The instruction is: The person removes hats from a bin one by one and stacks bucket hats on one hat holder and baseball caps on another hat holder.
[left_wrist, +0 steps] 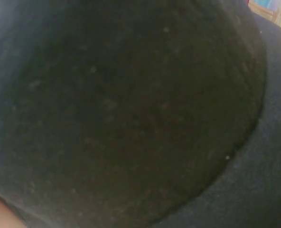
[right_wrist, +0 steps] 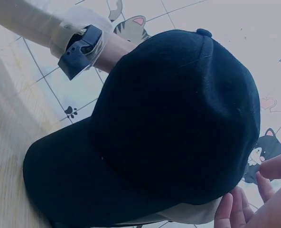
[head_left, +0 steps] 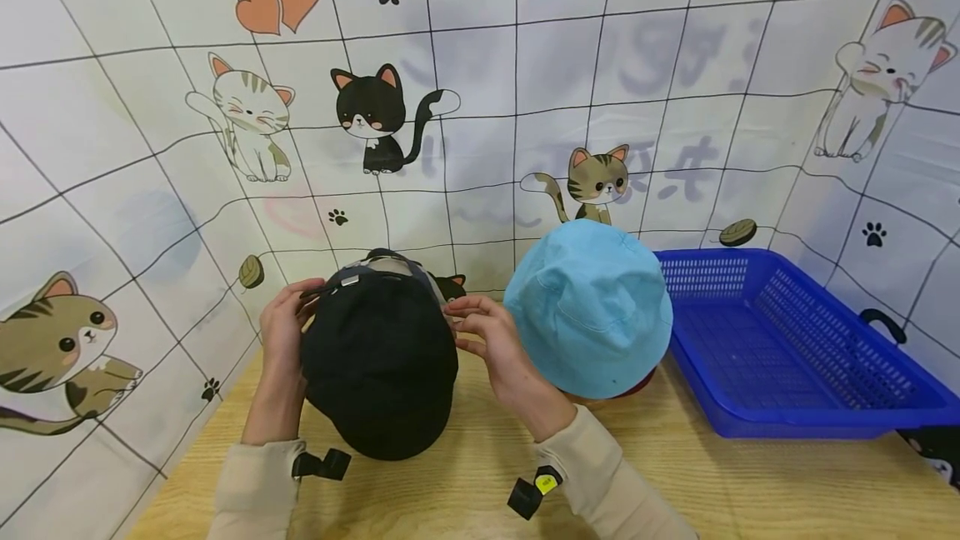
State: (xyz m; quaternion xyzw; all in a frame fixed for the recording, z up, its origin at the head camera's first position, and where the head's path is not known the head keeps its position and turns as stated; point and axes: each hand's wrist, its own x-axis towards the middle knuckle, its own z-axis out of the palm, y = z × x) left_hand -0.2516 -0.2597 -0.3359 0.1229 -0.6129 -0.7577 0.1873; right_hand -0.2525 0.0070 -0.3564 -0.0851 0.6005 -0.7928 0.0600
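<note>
A black baseball cap sits over a stack of other caps, its brim toward me; a light grey cap shows beneath it at the back. My left hand holds the black cap's left rear edge with curled fingers, the thumb hidden. In the left wrist view the dark cloth fills nearly everything. At the cap's right rear edge, my right hand touches the rim with its fingertips, fingers loosely bent. The right wrist view shows these fingers beside the pale cap under the black crown.
A light blue bucket hat rests to the right on top of a dark red hat. Further right stands a blue plastic basket. The wooden table meets a wall covered with cat-print sheeting at the back.
</note>
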